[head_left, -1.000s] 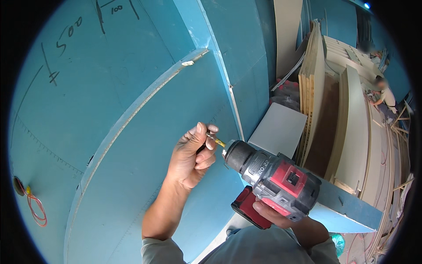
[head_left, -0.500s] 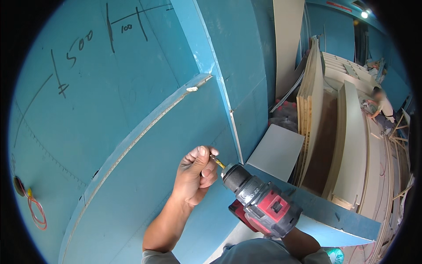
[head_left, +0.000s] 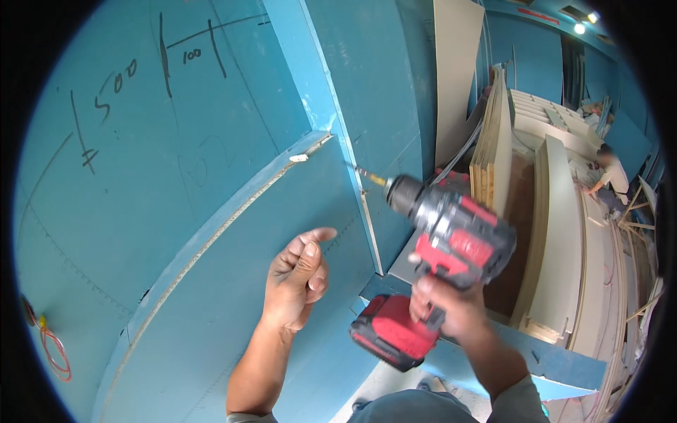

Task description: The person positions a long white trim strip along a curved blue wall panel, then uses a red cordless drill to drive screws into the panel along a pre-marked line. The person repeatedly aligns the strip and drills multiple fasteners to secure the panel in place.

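Observation:
My right hand is wrapped round the handle of a red and black cordless drill, its battery low on the left. A yellowish bit sticks out of the chuck, with what looks like a dark screw at its tip. This tip is close to the pale edge of an upright blue board; whether they touch I cannot tell. Below and left of the bit is my left hand, apart from the drill. Its fingers are curled inward with the index partly stretched; anything inside them is hidden.
A curved blue ledge juts from the blue wall, which bears dark pen marks. Red wire hangs at the left. Stacked boards and long curved pale panels stand at the right. Beyond them another person bends over work.
The drill has risen and swung toward the upright board, its bit leaving my left fingertips. My left hand has stayed nearly in place, its index finger now stretched further.

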The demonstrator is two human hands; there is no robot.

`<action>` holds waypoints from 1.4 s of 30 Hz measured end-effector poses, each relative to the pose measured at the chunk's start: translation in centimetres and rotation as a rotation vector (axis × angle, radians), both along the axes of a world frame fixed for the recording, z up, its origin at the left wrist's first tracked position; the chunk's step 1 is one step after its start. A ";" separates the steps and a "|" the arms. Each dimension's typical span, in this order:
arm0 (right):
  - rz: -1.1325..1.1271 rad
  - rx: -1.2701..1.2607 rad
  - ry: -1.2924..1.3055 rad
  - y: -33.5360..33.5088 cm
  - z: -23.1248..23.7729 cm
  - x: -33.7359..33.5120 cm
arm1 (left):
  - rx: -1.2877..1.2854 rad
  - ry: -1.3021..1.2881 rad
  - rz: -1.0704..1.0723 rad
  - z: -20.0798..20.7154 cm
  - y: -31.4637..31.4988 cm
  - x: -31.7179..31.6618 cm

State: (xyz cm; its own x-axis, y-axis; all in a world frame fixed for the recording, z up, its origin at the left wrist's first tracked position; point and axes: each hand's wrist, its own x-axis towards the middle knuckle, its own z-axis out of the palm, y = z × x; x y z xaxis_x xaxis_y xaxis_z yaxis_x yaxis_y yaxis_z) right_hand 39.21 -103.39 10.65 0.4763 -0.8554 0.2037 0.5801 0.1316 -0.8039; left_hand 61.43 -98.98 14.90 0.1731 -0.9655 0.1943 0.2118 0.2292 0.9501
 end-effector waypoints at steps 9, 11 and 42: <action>-0.027 -0.193 0.139 -4.7 3.2 -0.1 | 0.071 0.056 -0.107 0.0 0.2 0.3; -0.022 -0.189 0.137 -4.9 3.1 0.2 | 0.068 0.060 -0.111 0.0 0.2 0.3; -0.025 -0.172 0.231 -6.7 3.0 0.3 | 0.033 0.022 -0.107 -0.7 0.0 0.5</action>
State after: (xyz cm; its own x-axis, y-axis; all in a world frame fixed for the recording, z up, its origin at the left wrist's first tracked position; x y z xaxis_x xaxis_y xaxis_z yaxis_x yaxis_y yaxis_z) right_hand 39.55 -110.05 13.67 0.5059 -0.8300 0.2349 0.3800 -0.0300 -0.9245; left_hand 61.91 -99.00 14.16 0.0731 -0.9845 0.1597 0.2546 0.1733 0.9514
